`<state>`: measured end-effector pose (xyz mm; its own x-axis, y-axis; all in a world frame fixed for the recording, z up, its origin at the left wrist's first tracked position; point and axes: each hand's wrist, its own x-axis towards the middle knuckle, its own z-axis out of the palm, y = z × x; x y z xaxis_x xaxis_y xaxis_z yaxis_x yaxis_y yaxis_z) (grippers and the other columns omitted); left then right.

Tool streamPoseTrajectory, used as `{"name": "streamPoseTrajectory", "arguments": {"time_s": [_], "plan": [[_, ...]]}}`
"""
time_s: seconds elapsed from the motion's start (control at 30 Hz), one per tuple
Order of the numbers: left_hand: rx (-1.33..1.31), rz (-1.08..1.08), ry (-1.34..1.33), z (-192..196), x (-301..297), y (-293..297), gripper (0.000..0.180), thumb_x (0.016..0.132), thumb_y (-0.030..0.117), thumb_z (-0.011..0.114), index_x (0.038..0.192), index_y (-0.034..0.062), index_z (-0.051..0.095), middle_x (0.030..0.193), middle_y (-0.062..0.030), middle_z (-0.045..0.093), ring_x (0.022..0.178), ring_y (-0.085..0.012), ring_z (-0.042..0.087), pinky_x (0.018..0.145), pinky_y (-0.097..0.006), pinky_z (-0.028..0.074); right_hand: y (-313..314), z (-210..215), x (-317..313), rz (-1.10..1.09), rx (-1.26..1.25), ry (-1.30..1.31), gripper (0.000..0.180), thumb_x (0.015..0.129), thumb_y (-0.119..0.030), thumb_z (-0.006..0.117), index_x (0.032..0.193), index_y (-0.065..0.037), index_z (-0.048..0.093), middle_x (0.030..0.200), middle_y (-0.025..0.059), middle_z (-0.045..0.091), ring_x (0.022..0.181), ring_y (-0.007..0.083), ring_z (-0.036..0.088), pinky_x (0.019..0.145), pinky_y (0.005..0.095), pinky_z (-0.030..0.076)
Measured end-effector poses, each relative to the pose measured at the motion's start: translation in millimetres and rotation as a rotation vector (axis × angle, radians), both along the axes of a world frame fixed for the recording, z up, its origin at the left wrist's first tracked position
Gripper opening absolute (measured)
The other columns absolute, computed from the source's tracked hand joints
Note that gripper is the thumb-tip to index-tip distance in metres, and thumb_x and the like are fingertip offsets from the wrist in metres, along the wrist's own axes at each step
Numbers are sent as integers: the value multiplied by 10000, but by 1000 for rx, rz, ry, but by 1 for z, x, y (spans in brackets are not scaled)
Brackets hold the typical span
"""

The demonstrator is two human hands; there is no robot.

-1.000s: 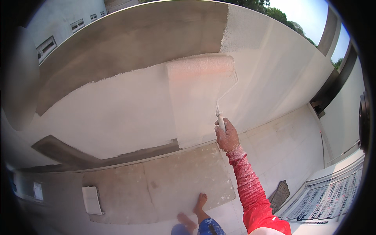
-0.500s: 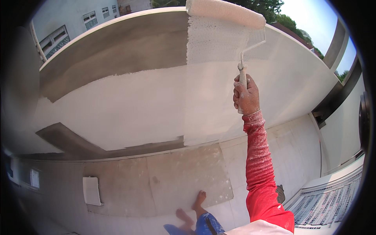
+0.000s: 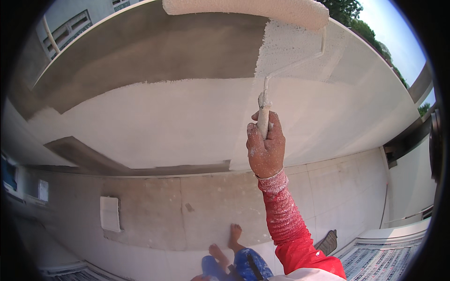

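My right hand (image 3: 266, 147) is closed around the paint-spattered handle of a paint roller (image 3: 264, 114). The wire frame runs up and right to a wide, pale roller sleeve (image 3: 248, 10), which lies across the upper part of a low wall (image 3: 187, 105). Most of the wall is coated white. A grey-brown uncoated band (image 3: 187, 51) runs along its upper left, right under the sleeve's left part. Beneath the sleeve's right part shows a speckled, thinly coated patch (image 3: 290, 51). My left hand is not in view.
Along the wall's foot lies a brownish floor sheet (image 3: 154, 215) with a white rectangular item (image 3: 110, 214) on it. My bare feet (image 3: 235, 232) are near its edge. A dark striped slipper or cloth (image 3: 327, 242) and a patterned panel (image 3: 384, 262) lie at lower right.
My right hand has moved left and toward me, carrying the roller. The sleeve now reaches left over the grey-brown band. The coated edge below it stands farther right in the picture as the view shifts.
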<state>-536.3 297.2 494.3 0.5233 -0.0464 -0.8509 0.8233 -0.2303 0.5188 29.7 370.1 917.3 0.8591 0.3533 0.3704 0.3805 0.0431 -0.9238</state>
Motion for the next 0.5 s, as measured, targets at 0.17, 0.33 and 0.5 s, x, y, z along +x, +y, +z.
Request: {"name": "streamPoseTrajectory", "arguments": {"time_s": [0.17,0.33,0.5], "plan": [[15,125,372,23,34,1,900,890,662,568,1520,43,397,1438,-257,543,1334,-364,538,1132,-408,400,18,-37,-4,-51,-149,-41,104,1002,-81,504,1089,-24,515,718,-4,501,595,59,460,538,249,405],[-75,132,323,5,34,10,973,875,681,582,1545,33,306,1463,-271,509,1353,-370,517,1139,-404,393,30,-120,-17,-24,-302,55,170,966,-81,554,1121,-31,505,763,181,644,644,337,671,599,415,519],[-139,104,330,-9,26,12,1054,860,701,597,1570,22,215,1487,-285,475,1373,-375,496,1146,-400,386,18,-231,-32,-89,-429,117,197,939,-102,583,1119,-34,542,780,208,652,709,436,665,654,472,525]]}}
